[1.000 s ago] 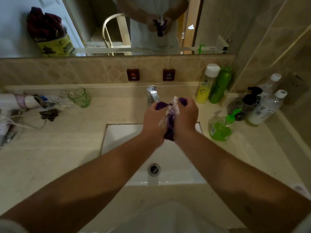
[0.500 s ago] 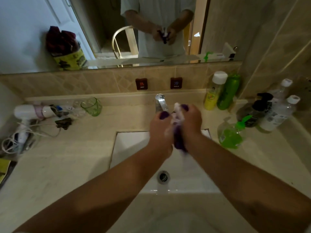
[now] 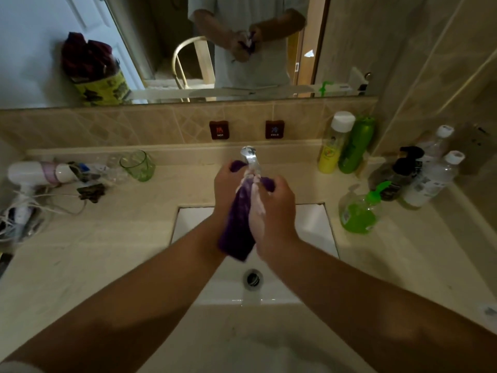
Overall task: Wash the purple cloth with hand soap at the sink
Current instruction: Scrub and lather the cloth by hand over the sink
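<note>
Cloth (image 3: 238,224) between both hands above sink (image 3: 309,227); tap (image 3: 250,157) behind; soap bottle (image 3: 359,214) right on bench (image 3: 107,238); hairdryer (image 3: 32,173) far left.

I have one view only, from the head camera, wide-angle, looking forward and steeply down over both forearms onto the sink (image 3: 317,224) and desk (image 3: 113,238). It sits close: the arms fill the lower frame. The mirror (image 3: 161,49) at the top edge faces back toward the wearer's torso.
</note>
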